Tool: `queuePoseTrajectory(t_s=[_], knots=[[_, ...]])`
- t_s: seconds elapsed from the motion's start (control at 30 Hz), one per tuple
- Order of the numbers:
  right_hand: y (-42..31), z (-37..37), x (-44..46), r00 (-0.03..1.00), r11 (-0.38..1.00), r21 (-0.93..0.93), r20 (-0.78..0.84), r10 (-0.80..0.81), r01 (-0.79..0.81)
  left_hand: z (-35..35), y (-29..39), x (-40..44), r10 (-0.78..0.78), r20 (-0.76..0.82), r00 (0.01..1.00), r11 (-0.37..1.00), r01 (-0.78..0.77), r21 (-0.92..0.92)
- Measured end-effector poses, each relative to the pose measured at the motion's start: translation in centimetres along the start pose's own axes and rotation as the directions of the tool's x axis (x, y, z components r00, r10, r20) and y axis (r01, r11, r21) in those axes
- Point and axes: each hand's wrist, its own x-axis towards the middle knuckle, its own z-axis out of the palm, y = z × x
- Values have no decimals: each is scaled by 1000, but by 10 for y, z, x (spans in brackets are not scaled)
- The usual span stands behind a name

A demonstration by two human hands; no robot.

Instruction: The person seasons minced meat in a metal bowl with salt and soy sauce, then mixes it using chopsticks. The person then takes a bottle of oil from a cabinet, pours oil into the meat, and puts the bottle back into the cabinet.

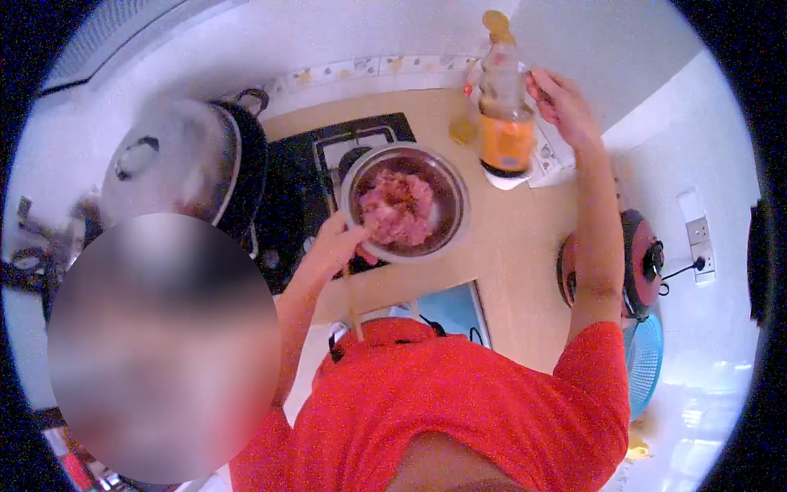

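Observation:
A metal bowl (452, 221) of pink minced meat (393, 215), with a darker brown patch on top, is in front of me. My left hand (338, 242) is closed on its near left rim. Thin wooden sticks, seemingly chopsticks (352, 305), extend below that hand toward my body; whether the fingers grip them too is unclear. At the back right, my right hand (561, 107) is closed on the side of a large sauce bottle (507, 141). The bottle is upright, with an orange label, dark liquid low inside and its yellow cap flipped up.
A black gas stove (299, 184) lies left of and partly beneath the bowl. On it stands a large lidded pan (176, 164). A small yellowish jar (463, 129) is near the bottle. A dark red electric cooker (639, 262) and a blue basket (646, 361) are at right. A blurred oval covers the lower left.

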Motion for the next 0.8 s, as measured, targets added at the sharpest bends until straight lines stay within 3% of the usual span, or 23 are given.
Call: queuePoseTrajectory(t_s=[0.03,0.1,0.17,0.23,0.3,0.37,0.47,0.57,0.67,0.77,0.8], knots=[[8,-1,15,999,999,28,42,-32,31,-5,3,-7,-30,-27,999,1000,30,-7],[43,22,55,994,980,181,-84,-72,87,-16,7,-19,29,-69,997,1000,-30,-2],[53,49,68,963,927,333,142,-230,172,-18,9,-28,62,-119,991,997,-66,-31],[134,84,126,950,919,241,-97,-297,312,-21,4,-30,59,-176,983,992,-78,-100],[143,110,144,941,938,200,-246,-231,282,-26,0,-35,24,-215,976,998,-37,-54],[98,129,116,953,966,237,-301,-31,106,-34,-10,-37,-44,-280,959,997,26,-67],[164,149,173,933,944,329,-329,143,-29,-17,13,-46,-67,-406,912,988,4,-154],[200,145,200,888,993,-111,-459,-19,-36,-25,0,-47,-72,-459,886,997,57,-45],[232,141,215,945,994,102,-320,74,-43,-28,-7,-49,-108,-477,872,994,102,-38],[232,143,192,923,997,39,-382,-48,69,-27,-9,-42,-86,-474,877,996,69,-53],[242,142,177,940,987,27,-310,-144,160,-25,-6,-39,-77,-475,877,997,61,-50]])
